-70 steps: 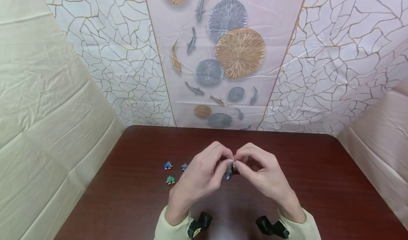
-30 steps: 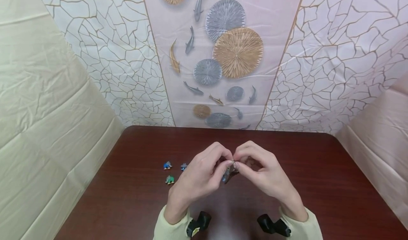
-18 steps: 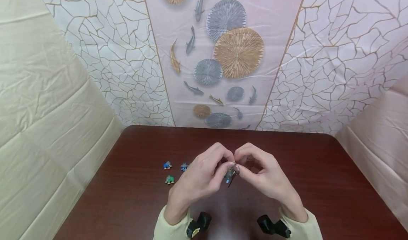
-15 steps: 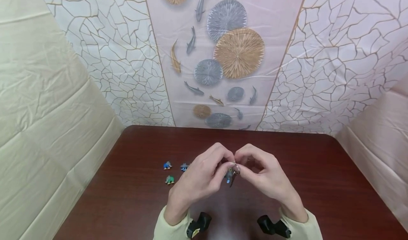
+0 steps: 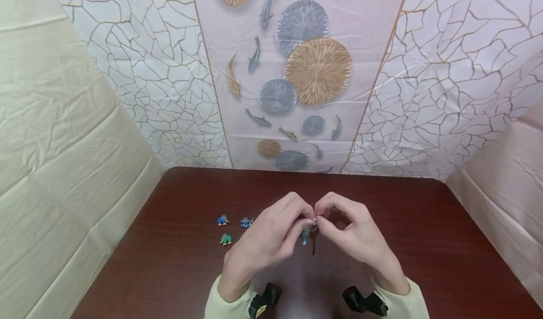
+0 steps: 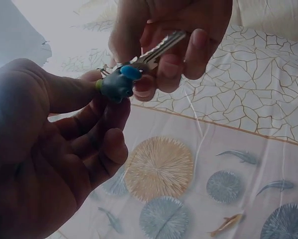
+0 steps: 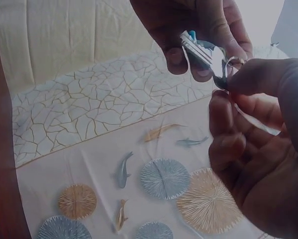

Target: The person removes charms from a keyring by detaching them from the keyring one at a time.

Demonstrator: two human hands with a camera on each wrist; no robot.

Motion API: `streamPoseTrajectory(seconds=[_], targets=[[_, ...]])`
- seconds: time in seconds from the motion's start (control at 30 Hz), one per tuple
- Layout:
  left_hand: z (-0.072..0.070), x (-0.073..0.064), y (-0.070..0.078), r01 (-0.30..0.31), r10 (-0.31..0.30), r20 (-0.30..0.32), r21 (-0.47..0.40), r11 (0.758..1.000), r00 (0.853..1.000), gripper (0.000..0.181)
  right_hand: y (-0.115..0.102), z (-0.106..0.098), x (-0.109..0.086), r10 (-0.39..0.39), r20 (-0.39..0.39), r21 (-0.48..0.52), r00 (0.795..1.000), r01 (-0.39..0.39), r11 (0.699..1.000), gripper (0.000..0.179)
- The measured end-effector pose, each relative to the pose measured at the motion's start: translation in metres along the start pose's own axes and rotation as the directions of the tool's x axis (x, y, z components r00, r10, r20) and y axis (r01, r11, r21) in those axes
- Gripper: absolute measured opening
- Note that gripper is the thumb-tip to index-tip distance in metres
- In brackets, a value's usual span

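Over the table, both hands meet fingertip to fingertip. My left hand (image 5: pixel 271 229) pinches a small blue-grey figurine (image 6: pixel 116 85) with a bright blue part; it resembles the elephants on the table. My right hand (image 5: pixel 349 224) pinches a metal key ring (image 7: pixel 235 62) between thumb and index finger. A toothed key (image 6: pixel 161 49) is on the ring, and in the head view it hangs straight down beside the figurine. Fingertips cover much of the ring, so I cannot tell whether the figurine is threaded on it.
Left of my left hand, several small elephant figurines stand on the dark red-brown table (image 5: pixel 178 272): a blue one (image 5: pixel 222 220), a green one (image 5: pixel 226 239) and a grey-blue one (image 5: pixel 246 222). Patterned cloth (image 5: pixel 161 74) rises behind the table's far edge.
The key, tilted and partly hidden before, now hangs straight down below the fingertips. The ring has turned between the fingers. Both hands have shifted slightly right; the figurines on the table stay put.
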State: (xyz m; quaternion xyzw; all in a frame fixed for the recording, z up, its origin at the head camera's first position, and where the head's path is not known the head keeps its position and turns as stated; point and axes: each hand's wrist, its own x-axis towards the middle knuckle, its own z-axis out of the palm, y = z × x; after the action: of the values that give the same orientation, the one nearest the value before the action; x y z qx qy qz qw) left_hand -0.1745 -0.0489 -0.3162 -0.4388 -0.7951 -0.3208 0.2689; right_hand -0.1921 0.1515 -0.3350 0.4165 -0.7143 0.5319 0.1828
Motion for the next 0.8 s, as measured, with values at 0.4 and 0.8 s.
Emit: streamPoseTrajectory(seconds=[0.4,0.8], targets=[[-0.0011,0.0000,-0.0025,0.008,-0.008,-0.015,-0.011,1.000,1.000,0.003,-0.0033,0.0028,0.0040,-0.114,-0.018,-0.082,0.993,0.112,0.990,0.026],[-0.0030,-0.0014,-0.0021,0.013,-0.013,-0.010,-0.016,1.000,1.000,0.003,-0.0019,0.0035,0.0026,-0.118,-0.036,-0.130,0.992,0.113,0.985,0.036]])
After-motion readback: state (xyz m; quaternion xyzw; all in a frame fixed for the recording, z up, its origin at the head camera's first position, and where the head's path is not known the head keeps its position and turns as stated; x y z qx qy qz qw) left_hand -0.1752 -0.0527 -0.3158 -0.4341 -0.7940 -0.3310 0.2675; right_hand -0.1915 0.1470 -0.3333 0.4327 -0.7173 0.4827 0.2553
